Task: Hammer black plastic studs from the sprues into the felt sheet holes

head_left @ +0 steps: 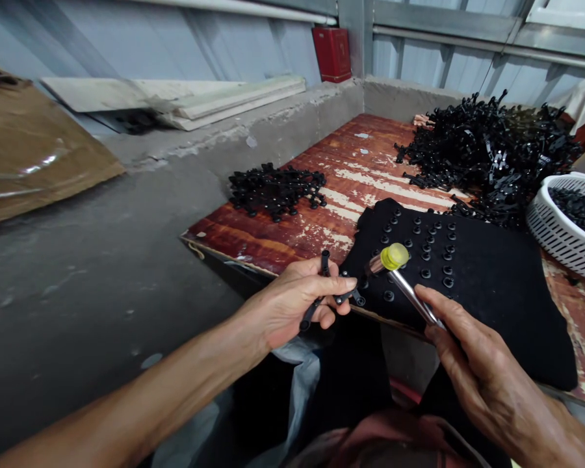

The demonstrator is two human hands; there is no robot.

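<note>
My left hand is closed around several slim black parts with round ends, which stick out between the thumb and fingers. A small mallet with a metal shaft and a yellow face is gripped in my right hand. Its head hangs over the near left part of a black cloth, just right of my left fingertips. Rows of small round black caps sit on that cloth. Whether the mallet head touches any cap, I cannot tell.
A small pile of black parts lies on the worn red-brown board. At the back right is a much larger heap. A white basket of black pieces stands right. A red tin sits in the far corner.
</note>
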